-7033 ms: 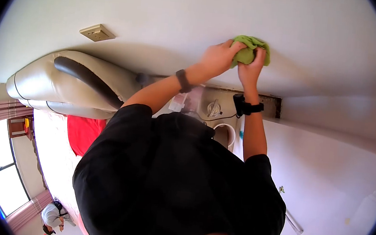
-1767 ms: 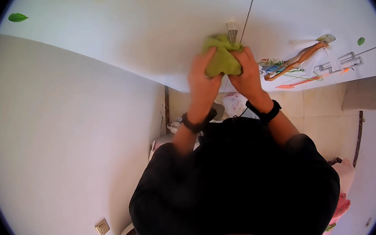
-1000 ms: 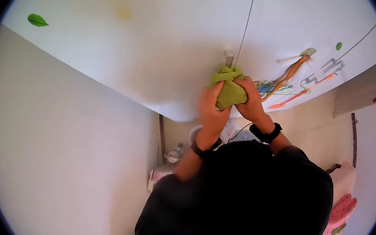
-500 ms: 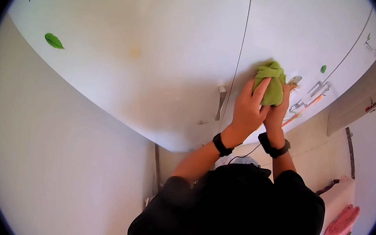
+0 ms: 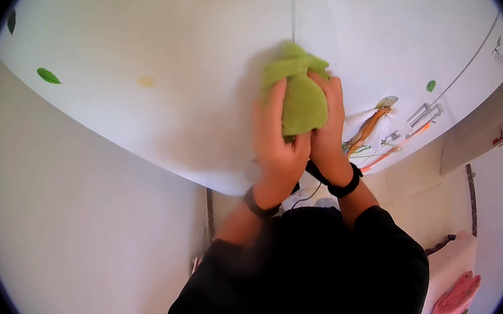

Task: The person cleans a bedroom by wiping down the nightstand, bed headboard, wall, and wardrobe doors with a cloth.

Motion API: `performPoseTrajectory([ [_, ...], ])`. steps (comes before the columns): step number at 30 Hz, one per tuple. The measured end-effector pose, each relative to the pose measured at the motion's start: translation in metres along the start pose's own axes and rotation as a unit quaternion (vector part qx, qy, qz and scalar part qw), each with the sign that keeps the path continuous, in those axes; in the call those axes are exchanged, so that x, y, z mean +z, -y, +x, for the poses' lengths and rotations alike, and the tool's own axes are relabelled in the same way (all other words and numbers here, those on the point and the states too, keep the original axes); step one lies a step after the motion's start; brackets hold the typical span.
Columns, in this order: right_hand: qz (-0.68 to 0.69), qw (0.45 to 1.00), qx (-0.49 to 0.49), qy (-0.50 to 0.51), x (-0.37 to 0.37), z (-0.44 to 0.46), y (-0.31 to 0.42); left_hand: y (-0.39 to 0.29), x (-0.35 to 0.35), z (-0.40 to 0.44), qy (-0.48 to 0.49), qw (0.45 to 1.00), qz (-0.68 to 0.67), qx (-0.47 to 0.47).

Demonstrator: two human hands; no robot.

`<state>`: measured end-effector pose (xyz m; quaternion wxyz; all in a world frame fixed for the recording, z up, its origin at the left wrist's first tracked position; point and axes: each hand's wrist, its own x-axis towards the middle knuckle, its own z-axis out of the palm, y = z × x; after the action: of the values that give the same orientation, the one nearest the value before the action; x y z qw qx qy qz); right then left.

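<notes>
Between my two hands is a bunched green cloth [image 5: 305, 104], held up in front of the white cabinet doors [image 5: 214, 44]. My left hand [image 5: 278, 129] grips its left and lower side, the fingers somewhat blurred. On the right side of the cloth, my right hand [image 5: 331, 116] is closed with its fingertips at the upper edge. The cloth covers part of the seam between two doors. I cannot tell whether it touches the door surface. Each wrist wears a black band.
Right of my hands, an orange-brown strap-like item [image 5: 368, 129] hangs near metal door handles [image 5: 422, 115]. Leaf stickers [image 5: 48, 76] dot the doors. A pink folded fabric bundle [image 5: 454, 306] lies at lower right. A grey-white wall [image 5: 65, 199] stands at left.
Both hands have moved left with the green cloth, which now looks larger and more spread. The door handle left of the seam is now hidden. The view has shifted slightly.
</notes>
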<state>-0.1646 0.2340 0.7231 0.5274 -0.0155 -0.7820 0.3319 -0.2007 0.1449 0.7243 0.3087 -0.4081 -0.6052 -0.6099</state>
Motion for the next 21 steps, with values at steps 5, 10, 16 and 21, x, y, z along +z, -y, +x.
performPoseTrajectory([
  [5,-0.015,0.996,-0.083,-0.023,-0.049,0.031,-0.017,-0.019,0.047,0.023,-0.007,0.996,-0.062,0.062],
  [10,-0.025,0.999,-0.020,-0.035,-0.111,0.044,-0.032,-0.045,0.104,0.032,0.018,0.991,-0.114,0.067],
  [16,-0.084,0.994,0.057,-0.041,-0.180,0.038,-0.064,-0.061,0.173,0.020,0.096,0.976,-0.179,0.077],
  [21,-0.097,0.992,0.086,0.000,-0.219,0.008,-0.106,-0.062,0.206,-0.017,0.168,0.967,-0.192,0.015],
])
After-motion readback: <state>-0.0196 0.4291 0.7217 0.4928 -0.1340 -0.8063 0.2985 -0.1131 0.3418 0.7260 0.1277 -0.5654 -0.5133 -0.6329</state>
